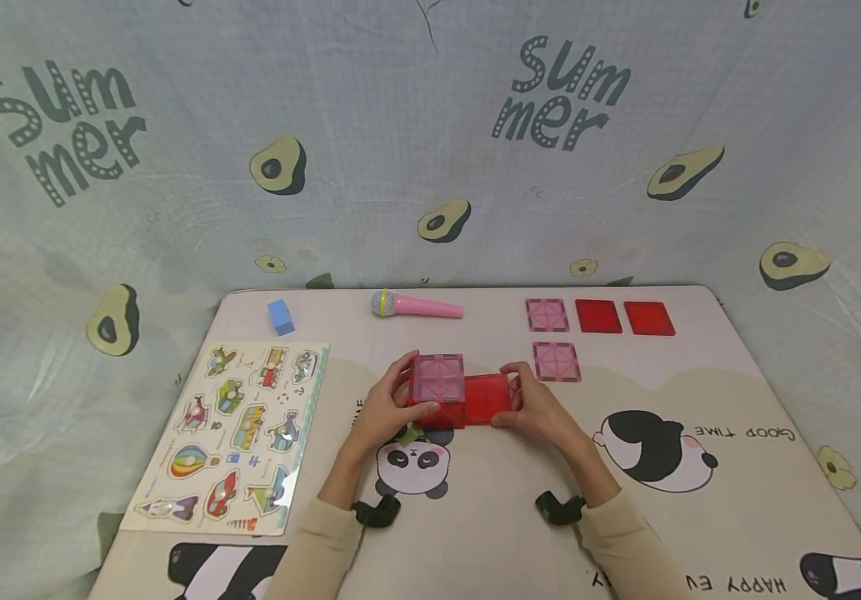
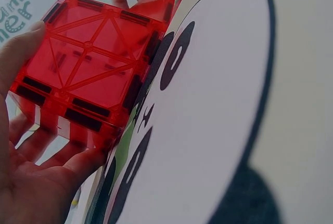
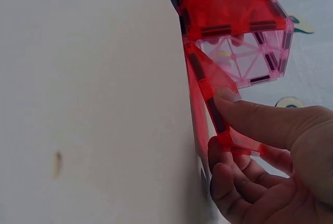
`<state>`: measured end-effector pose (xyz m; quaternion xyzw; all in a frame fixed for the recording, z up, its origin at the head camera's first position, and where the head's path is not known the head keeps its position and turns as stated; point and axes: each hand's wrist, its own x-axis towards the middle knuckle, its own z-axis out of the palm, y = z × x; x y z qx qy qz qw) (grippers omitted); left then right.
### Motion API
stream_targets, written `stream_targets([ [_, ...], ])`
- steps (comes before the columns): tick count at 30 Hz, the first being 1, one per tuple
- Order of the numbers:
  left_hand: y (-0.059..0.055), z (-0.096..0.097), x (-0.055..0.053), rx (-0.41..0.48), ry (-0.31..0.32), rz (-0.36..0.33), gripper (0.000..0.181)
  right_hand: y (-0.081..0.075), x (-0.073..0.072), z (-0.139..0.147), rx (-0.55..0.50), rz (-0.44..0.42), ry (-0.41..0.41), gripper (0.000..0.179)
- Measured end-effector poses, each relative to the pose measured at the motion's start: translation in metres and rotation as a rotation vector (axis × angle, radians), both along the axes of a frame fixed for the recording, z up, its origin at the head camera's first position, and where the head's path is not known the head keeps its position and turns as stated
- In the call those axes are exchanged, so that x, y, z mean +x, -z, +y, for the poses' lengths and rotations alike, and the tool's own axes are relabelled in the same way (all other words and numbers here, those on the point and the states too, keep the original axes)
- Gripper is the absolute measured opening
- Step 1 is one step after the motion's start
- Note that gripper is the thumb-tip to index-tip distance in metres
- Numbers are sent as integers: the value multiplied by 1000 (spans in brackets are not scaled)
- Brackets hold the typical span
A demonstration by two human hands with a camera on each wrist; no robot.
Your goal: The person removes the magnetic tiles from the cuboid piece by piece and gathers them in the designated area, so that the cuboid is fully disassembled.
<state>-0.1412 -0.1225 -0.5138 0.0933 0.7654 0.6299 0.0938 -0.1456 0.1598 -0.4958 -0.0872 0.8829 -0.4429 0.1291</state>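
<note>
We see the left hand [image 1: 385, 407] grip the magnetic-tile box [image 1: 438, 378] and the right hand [image 1: 540, 408] pinch the red square tile [image 1: 486, 400], which slopes between the hands, lower edge at the box.

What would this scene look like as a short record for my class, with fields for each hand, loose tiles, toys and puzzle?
Left hand: grips a red and pink box
Right hand: pinches a red tile beside the box
Loose tiles: two pink tiles, two red tiles, beyond the right hand
Toys: pink microphone and blue block, near the back edge
Puzzle board: flat, at the table's left side
</note>
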Motion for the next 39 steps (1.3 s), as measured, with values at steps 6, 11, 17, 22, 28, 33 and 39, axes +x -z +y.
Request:
stream_targets([
  [6, 1, -1, 0, 3, 2, 5, 87, 2, 1, 1, 2, 8, -1, 77],
  [11, 0, -1, 0, 8, 3, 7, 89, 2, 2, 2, -1, 17, -8, 75],
  [17, -1, -1, 0, 13, 6, 4, 89, 3, 4, 3, -27, 22, -16, 73],
  [22, 0, -1, 0, 8, 4, 3, 88, 1, 5, 3, -50, 21, 0, 72],
  [28, 0, -1, 0, -2, -1, -2, 85, -1, 6, 7, -73, 37, 9, 70],
  [33, 1, -1, 0, 6, 4, 1, 86, -2, 6, 12, -75, 61, 37, 70],
  [39, 0, 0, 0, 1, 0, 2, 86, -6, 5, 20, -102, 99, 81, 72],
])
